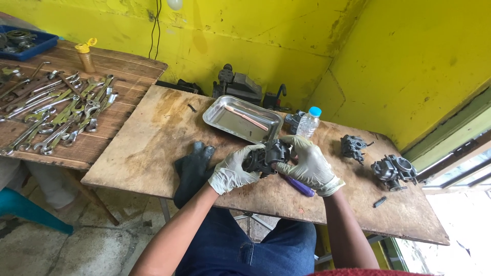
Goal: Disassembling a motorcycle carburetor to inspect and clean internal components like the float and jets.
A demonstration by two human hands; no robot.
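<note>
Both my hands wear pale gloves and grip a dark metal carburetor (269, 155) over the wooden board (153, 153). My left hand (234, 169) wraps its left side. My right hand (308, 163) closes over its right side and top. A purple-handled tool (299, 188) lies on the board just under my right wrist; whether the hand touches it is unclear. A dark glove (193, 171) lies to the left of my left hand.
A steel tray (225, 110) with a thin stick, a small capped water bottle (308, 122), two more carburetors (354, 147) (394, 171) at right, a small dark part (379, 202). Several wrenches (61, 115) on the left table, a blue bin (23, 43), yellow-capped bottle (86, 55).
</note>
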